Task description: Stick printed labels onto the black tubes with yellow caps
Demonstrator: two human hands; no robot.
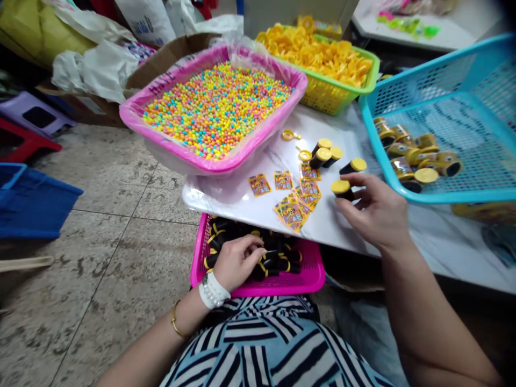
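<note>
My right hand [373, 209] is at the table's front edge, its thumb and fingers round a black container with a yellow lid [342, 188]. Several like it, such as a yellow-lidded container [321, 157], stand just behind. Over the pink basket [258, 290] on my lap, my left hand [238, 262] has its fingers curled together at one of the black and yellow pieces [272, 262]; the grip is partly hidden. Between the hands and the candy tub, small printed orange packets [292, 211] lie on the white table [226, 196], near yellow rings [305, 155].
A pink tub [242, 156] of coloured balls stands at the back left. Behind it is a green basket [373, 72] of yellow parts. The blue basket [455, 196] at the right holds several wrapped containers. A dark blue bin [34, 201] is on the floor.
</note>
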